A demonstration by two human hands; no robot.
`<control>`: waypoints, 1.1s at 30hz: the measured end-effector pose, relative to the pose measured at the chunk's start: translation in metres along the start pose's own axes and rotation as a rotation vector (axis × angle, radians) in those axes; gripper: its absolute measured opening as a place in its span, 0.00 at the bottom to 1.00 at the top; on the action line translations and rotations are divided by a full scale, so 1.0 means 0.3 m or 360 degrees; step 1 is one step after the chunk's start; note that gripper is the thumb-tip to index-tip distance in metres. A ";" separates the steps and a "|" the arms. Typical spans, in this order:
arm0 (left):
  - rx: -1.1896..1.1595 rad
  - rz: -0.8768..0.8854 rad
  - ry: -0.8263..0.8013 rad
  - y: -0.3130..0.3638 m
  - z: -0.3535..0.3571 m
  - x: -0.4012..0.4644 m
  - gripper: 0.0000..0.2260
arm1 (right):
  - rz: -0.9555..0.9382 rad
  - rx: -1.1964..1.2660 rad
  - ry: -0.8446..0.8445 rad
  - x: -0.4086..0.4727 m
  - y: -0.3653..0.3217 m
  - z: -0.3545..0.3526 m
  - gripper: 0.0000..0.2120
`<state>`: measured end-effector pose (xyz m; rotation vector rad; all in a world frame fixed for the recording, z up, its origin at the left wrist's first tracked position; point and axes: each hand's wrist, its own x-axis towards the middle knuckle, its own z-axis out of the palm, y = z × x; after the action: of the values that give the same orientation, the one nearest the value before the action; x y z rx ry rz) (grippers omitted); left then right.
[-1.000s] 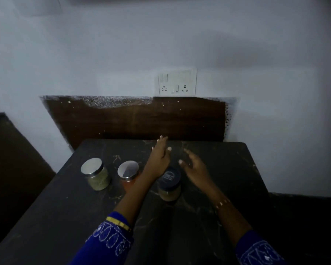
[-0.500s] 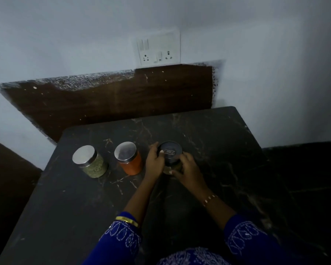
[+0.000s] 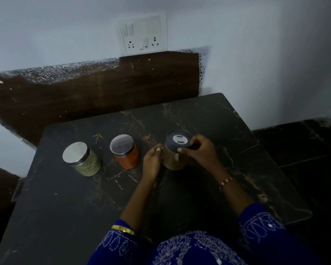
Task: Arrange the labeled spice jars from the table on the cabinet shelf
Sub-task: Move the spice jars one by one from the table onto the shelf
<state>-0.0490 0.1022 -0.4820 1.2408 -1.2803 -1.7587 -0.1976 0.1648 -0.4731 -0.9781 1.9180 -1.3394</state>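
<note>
Three spice jars stand in a row on the dark marble table [image 3: 180,197]. The rightmost jar [image 3: 173,159] has a dark lid with a white label and holds tan powder. My right hand [image 3: 201,152] grips it from the right, thumb and fingers curled round the lid. My left hand [image 3: 152,162] touches the jar's left side with its fingers fairly straight. A jar of orange-red powder [image 3: 126,156] with a silver lid stands just left of my left hand. Further left is a jar of greenish spice [image 3: 84,162], also with a silver lid.
A dark wooden panel [image 3: 103,88] backs the table against the white wall, with a switch and socket plate [image 3: 143,33] above it. Dark floor [image 3: 304,150] lies to the right of the table. No cabinet or shelf is in view.
Both hands came down from above the table onto the dark-lidded jar. The camera moved closer and tilted down, and the jar now sits slightly more to the right.
</note>
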 end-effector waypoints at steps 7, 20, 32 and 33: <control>-0.0354 -0.0255 -0.0464 0.093 -0.053 -0.001 0.15 | -0.0066 0.0617 -0.0304 -0.013 -0.149 -0.076 0.08; -0.0466 -0.0167 -0.0553 0.104 -0.022 -0.060 0.20 | 0.0267 0.0620 0.0242 -0.070 -0.160 0.086 0.15; -0.0383 -0.0022 -0.0612 0.139 -0.061 -0.051 0.18 | 0.0373 0.1167 0.0178 -0.133 -0.187 0.112 0.32; -0.0401 -0.0032 -0.0619 0.140 -0.043 -0.058 0.18 | 0.0371 0.1073 0.0200 -0.125 -0.196 0.103 0.28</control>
<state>-0.0324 0.0989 -0.4379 0.7982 -1.2033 -2.1725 -0.1387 0.1674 -0.4249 -0.3330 1.4308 -1.7554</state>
